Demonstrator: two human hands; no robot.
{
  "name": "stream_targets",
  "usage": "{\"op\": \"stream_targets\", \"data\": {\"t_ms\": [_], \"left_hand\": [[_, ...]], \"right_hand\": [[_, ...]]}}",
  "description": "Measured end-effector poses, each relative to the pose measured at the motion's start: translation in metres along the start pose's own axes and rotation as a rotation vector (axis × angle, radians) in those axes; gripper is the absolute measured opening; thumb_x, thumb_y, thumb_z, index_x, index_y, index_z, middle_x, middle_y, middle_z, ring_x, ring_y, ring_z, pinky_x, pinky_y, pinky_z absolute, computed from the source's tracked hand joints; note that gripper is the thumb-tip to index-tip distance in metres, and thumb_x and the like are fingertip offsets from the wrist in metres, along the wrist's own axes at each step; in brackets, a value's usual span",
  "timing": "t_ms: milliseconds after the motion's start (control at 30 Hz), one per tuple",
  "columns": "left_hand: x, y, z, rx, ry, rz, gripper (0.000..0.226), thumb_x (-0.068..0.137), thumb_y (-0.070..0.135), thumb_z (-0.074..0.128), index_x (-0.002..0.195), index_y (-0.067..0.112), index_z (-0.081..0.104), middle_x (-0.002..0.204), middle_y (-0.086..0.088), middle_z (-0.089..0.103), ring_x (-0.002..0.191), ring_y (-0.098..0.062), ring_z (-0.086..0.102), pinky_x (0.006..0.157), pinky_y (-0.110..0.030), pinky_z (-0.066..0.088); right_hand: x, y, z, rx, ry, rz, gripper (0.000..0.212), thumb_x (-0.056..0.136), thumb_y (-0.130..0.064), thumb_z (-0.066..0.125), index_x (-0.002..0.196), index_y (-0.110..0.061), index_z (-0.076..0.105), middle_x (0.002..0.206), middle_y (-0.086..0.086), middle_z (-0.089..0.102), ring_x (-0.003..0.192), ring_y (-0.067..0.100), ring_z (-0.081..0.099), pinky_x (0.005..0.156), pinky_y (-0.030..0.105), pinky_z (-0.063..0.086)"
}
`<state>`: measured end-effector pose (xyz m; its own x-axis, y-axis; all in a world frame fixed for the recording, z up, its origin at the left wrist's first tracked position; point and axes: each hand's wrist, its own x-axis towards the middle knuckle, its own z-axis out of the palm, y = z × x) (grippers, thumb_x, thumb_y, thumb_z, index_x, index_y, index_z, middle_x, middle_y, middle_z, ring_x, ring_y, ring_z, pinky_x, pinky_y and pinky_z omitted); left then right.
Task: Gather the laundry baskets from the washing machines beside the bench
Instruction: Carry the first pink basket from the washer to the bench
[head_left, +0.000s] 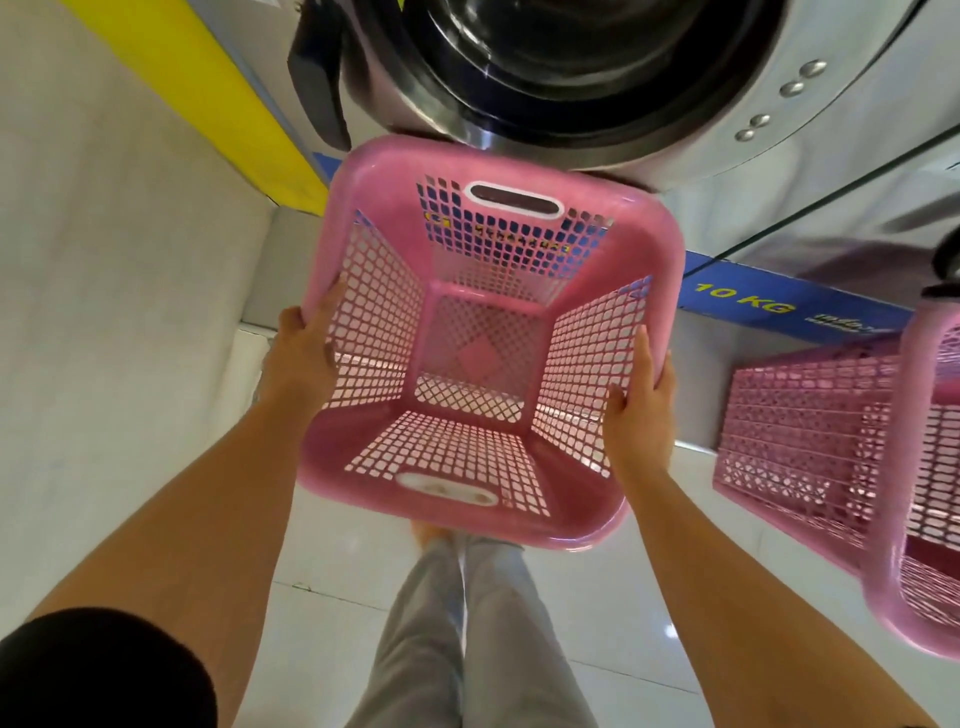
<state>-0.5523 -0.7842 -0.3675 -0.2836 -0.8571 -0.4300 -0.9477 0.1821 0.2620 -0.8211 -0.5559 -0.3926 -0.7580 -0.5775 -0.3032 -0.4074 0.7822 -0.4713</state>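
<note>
An empty pink lattice laundry basket (483, 338) hangs above the floor, just below the round door of a silver washing machine (597, 67). My left hand (301, 353) grips its left rim and my right hand (639, 410) grips its right rim, fingers curled inside. A second pink basket (810, 436) stands on the floor at the right, against the machine's base, partly cut off by the frame edge.
A blue strip reading "10 KG" (748, 301) runs along the machine's base. A yellow panel (208, 88) and a pale wall (104, 260) lie to the left. White glossy floor tiles (332, 561) spread below, with my grey-trousered legs (447, 634) under the basket.
</note>
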Motion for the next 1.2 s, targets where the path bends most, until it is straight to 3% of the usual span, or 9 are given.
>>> {"op": "stream_targets", "data": {"t_ms": [233,567,767,867,967,1200], "left_hand": [[-0.037,-0.006,-0.005,-0.108,0.115,-0.062,0.074,0.091,0.004,0.043,0.146,0.050,0.023,0.128,-0.015,0.045,0.098,-0.041,0.059,0.088,-0.053,0.052],[-0.149,-0.047,-0.028,-0.226,0.228,-0.186,0.070,0.088,0.003,0.043,0.146,0.042,0.032,0.126,-0.014,0.050,0.101,-0.037,0.059,0.087,-0.047,0.051],[-0.227,-0.097,-0.019,-0.301,0.303,-0.339,0.069,0.089,0.004,0.043,0.146,0.042,0.032,0.129,-0.013,0.050,0.105,-0.037,0.058,0.085,-0.044,0.050],[-0.274,-0.130,-0.008,-0.335,0.350,-0.400,0.068,0.090,0.006,0.042,0.146,0.043,0.031,0.127,-0.013,0.050,0.100,-0.036,0.059,0.078,-0.039,0.049],[-0.326,-0.169,0.007,-0.369,0.381,-0.475,0.068,0.090,0.006,0.043,0.146,0.043,0.030,0.127,-0.014,0.050,0.100,-0.036,0.059,0.080,-0.041,0.049],[-0.469,-0.260,0.055,-0.436,0.491,-0.652,0.068,0.086,0.004,0.045,0.144,0.041,0.036,0.127,-0.018,0.051,0.099,-0.040,0.060,0.071,-0.037,0.044]], "right_hand": [[-0.015,-0.006,-0.018,0.004,0.000,-0.058,0.079,0.087,-0.004,0.051,0.149,-0.042,0.021,0.154,0.008,0.030,0.103,0.036,0.060,0.068,0.031,0.040],[-0.073,-0.031,-0.044,0.000,-0.074,-0.204,0.079,0.086,-0.005,0.050,0.147,-0.046,0.020,0.155,0.008,0.028,0.117,0.036,0.055,0.080,0.045,0.052],[-0.115,-0.058,-0.037,-0.023,-0.120,-0.393,0.077,0.085,0.000,0.051,0.149,-0.037,0.027,0.151,0.004,0.033,0.113,0.033,0.056,0.070,0.033,0.045],[-0.147,-0.073,-0.026,-0.060,-0.148,-0.456,0.075,0.086,0.000,0.050,0.149,-0.034,0.028,0.153,0.005,0.032,0.112,0.036,0.057,0.071,0.038,0.049],[-0.189,-0.082,-0.011,-0.075,-0.180,-0.529,0.075,0.085,0.000,0.049,0.150,-0.034,0.029,0.154,0.006,0.031,0.112,0.040,0.057,0.077,0.043,0.050],[-0.312,-0.087,0.038,-0.139,-0.274,-0.724,0.077,0.088,-0.005,0.051,0.151,-0.040,0.023,0.157,0.005,0.029,0.106,0.039,0.061,0.077,0.044,0.052]]}}
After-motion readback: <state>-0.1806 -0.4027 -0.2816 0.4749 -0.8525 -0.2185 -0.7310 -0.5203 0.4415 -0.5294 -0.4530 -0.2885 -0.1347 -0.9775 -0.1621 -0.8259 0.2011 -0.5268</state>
